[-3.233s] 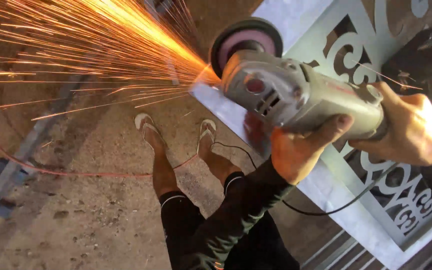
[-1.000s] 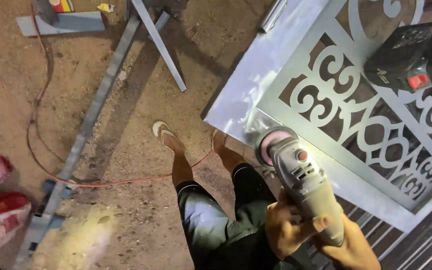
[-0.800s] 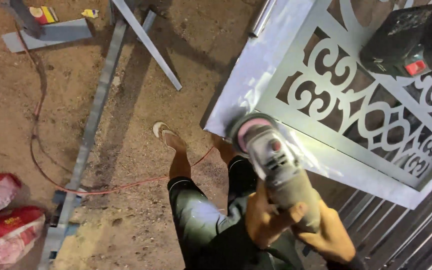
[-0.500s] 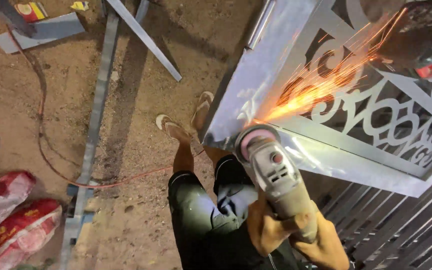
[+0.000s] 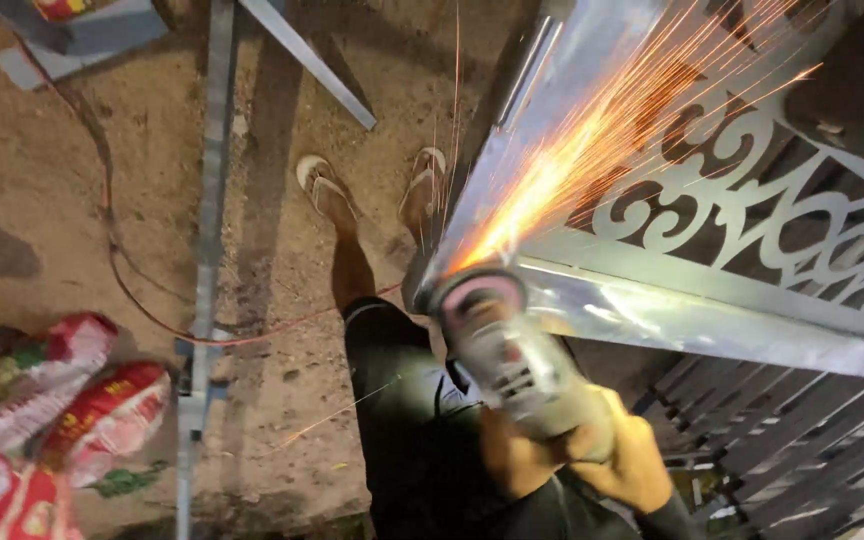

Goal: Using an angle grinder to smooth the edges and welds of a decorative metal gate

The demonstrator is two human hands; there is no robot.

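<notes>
Mid-grind: our left hand point(image 5: 512, 462) and right hand point(image 5: 627, 462) both clench the angle grinder point(image 5: 507, 350), disc on the metal gate panel point(image 5: 652, 310) corner edge, sparks flying. Next likely needs steady pressure along that edge.

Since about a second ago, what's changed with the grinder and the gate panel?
The angle grinder, then lifted clear, has come down onto the near corner of the metal gate panel, and sparks now spray across it. Both hands still grip the grinder; the panel hasn't moved.

Glossy metal gate panel point(image 5: 652, 320); rough dirt ground point(image 5: 282, 420).
</notes>
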